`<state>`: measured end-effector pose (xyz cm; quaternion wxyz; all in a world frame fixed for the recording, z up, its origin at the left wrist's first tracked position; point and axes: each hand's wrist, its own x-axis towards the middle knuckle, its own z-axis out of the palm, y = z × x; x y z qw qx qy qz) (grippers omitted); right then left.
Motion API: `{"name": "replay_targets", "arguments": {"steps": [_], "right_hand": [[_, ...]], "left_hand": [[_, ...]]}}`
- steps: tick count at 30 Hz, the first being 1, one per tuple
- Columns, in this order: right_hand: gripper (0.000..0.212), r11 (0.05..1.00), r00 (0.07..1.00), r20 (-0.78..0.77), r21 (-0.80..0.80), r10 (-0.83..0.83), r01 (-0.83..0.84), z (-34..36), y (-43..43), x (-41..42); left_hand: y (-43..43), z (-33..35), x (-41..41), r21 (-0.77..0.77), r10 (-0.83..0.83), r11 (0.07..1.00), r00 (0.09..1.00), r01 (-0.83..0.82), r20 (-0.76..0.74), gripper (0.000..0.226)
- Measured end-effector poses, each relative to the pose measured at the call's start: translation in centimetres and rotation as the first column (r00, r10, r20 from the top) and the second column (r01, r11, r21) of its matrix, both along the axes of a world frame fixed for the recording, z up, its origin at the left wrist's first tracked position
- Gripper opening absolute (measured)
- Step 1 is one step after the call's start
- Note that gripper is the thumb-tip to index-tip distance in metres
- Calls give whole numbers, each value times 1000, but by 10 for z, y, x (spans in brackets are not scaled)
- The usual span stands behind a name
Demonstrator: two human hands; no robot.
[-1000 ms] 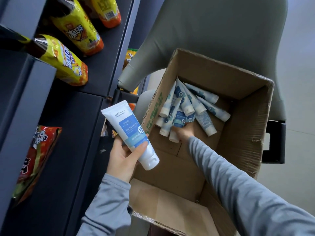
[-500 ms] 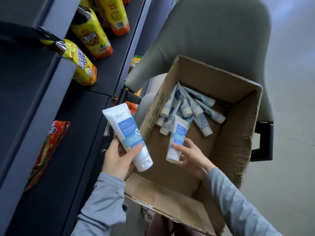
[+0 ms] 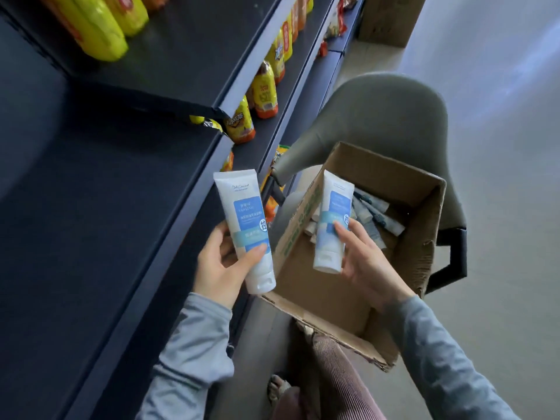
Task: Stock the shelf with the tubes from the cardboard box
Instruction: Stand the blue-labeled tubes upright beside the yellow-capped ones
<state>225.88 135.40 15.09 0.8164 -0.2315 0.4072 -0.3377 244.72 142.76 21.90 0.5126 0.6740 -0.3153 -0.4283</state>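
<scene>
Right hand (image 3: 368, 268) now grasps second tube (image 3: 331, 219), up out of cardboard box (image 3: 421, 225) at 3 o'clock | left hand (image 3: 219, 268) grips first tube (image 3: 242, 219) | I expect shelf (image 3: 121, 207), 9 o'clock, next.

Both grey-sleeved arms are stretched out front, left hand (image 3: 221, 268) gripping the left tube (image 3: 242, 219) with thumb over its front, right hand (image 3: 366, 268) holding the right tube (image 3: 331, 219) alongside.

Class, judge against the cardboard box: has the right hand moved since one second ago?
Yes. The right hand has drawn back from the tube pile at the far end of the cardboard box toward its near side, gripping one tube.
</scene>
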Motion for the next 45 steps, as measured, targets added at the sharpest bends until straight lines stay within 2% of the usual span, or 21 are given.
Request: {"name": "replay_targets", "arguments": {"steps": [10, 16, 20, 26, 32, 39, 45], "right_hand": [[35, 978, 995, 93, -199, -44, 62, 126, 29, 36], [50, 937, 990, 130, -348, 56, -7, 208, 56, 62], [49, 877, 977, 149, -476, 150, -62, 259, 77, 82], [54, 743, 949, 120, -653, 291, -145, 310, 107, 122], [58, 617, 876, 89, -743, 475, -259, 337, 138, 167], [52, 497, 779, 54, -797, 625, -344, 357, 161, 212], [54, 419, 690, 64, -833, 721, -361, 378, 167, 252]], "left_hand": [[56, 126, 31, -281, 57, 960, 966, 17, 251, 49], [100, 197, 52, -389, 157, 921, 923, -8, 351, 46], [137, 237, 59, -460, 247, 888, 861, -18, 444, 54], [191, 279, 73, -596, 379, 798, 842, -88, 383, 50], [244, 302, 87, -691, 545, 687, 788, -224, 286, 45], [297, 317, 93, -793, 726, 493, 671, -359, 148, 41], [321, 323, 93, -821, 834, 385, 540, -422, 113, 43]]}}
